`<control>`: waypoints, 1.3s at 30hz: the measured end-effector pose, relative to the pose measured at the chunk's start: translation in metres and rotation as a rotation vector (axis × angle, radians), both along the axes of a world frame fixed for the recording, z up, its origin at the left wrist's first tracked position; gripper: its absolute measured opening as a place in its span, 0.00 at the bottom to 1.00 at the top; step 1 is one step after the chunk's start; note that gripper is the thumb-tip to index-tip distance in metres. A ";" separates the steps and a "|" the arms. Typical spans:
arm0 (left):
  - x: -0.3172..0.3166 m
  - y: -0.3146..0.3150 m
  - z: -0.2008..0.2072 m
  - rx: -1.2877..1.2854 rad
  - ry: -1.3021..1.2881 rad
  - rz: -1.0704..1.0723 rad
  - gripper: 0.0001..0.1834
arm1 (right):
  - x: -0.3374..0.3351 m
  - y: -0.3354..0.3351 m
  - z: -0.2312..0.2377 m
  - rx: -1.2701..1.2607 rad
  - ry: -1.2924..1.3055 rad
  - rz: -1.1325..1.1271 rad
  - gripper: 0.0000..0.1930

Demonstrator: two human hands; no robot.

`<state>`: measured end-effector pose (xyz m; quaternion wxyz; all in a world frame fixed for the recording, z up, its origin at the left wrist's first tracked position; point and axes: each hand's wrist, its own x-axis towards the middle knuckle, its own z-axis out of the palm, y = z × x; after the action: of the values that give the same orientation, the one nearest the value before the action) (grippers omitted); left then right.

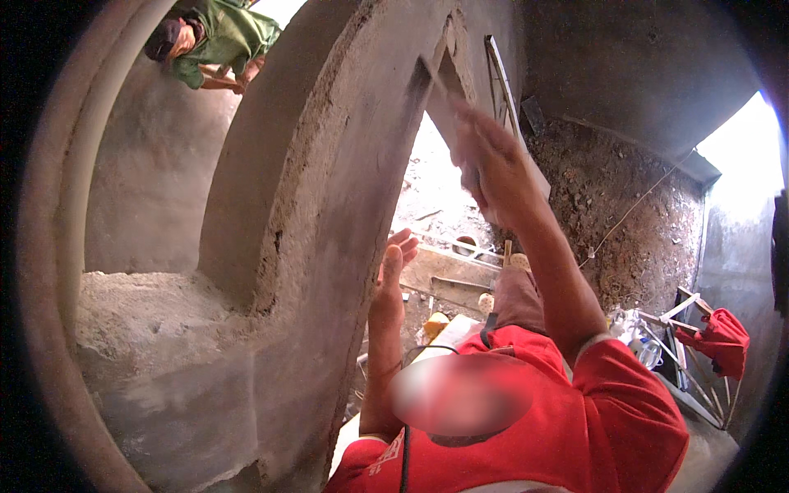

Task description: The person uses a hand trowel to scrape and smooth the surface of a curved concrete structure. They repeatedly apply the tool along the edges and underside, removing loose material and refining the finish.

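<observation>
My right hand (pixel 493 164) is raised high and closed around a thin, light-handled tool with a dark end (pixel 431 71). Motion blurs it, so its exact kind cannot be told. The dark end is at the upper part of a grey plastered wall (pixel 329 205), beside a darker patch. Lower down, my left hand (pixel 393 267) is beside the wall's right edge with its fingers stretched upward, holding nothing. Whether its palm touches the wall edge is hard to see.
Rough broken plaster (pixel 296 156) runs along the wall's left edge, above a ledge (pixel 156 316). A person in green (pixel 234 37) works beyond it. Rubble ground (pixel 608 197), a string, wooden planks (pixel 452 267) and a frame with a red cloth (pixel 719 341) lie to the right and below.
</observation>
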<state>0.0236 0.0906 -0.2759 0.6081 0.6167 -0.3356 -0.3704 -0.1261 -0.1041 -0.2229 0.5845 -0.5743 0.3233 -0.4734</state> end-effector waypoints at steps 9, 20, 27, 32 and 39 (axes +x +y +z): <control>0.001 -0.001 -0.012 0.029 0.042 0.082 0.27 | -0.032 -0.060 -0.017 -0.145 0.064 -0.106 0.27; -0.029 -0.005 -0.006 -0.213 0.458 0.259 0.26 | -0.075 -0.169 -0.016 -1.150 0.547 0.231 0.16; -0.044 0.023 -0.016 -0.829 1.248 0.517 0.29 | -0.049 -0.191 0.008 -1.307 0.483 0.353 0.09; -0.056 0.029 -0.005 -0.826 1.049 0.486 0.35 | -0.031 -0.139 0.039 -1.331 0.498 0.463 0.08; -0.062 0.038 -0.013 -0.788 1.053 0.305 0.28 | -0.050 -0.133 0.001 -1.092 0.423 0.473 0.09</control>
<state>-0.0389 0.1289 -0.2891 0.9156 0.1267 -0.0135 -0.3814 -0.1757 -0.2373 -0.2219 0.2195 -0.9270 0.0081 -0.3041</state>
